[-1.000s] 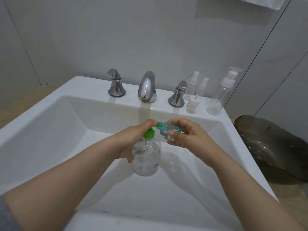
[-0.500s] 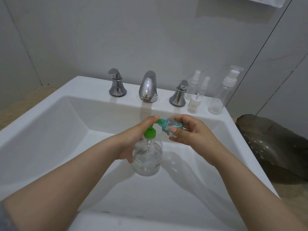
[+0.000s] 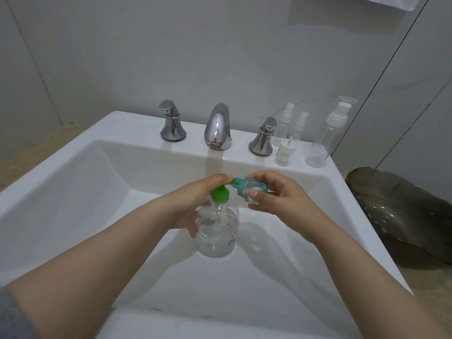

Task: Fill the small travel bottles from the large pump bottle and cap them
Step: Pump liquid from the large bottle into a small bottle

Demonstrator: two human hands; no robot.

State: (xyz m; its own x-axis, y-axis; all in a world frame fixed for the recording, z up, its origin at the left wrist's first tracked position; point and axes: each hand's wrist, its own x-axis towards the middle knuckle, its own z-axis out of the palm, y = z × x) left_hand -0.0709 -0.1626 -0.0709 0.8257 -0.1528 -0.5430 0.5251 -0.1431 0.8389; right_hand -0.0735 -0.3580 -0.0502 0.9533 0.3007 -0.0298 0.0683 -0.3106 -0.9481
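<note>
Pump bottle stands upright in sink, straight in front of faucet, long axis vertical. Left hand grips its neck, a finger over the green pump head. Right hand pinches the small teal travel bottle, front-right of faucet. It lies near-horizontal, mouth pointing left at the pump nozzle. Clear spray bottles stand right of faucet.

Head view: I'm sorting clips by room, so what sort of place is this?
Probably a bathroom: a white sink with a chrome tap and two handles, tiled walls, and clear bottles standing on the sink's back ledge.
</note>
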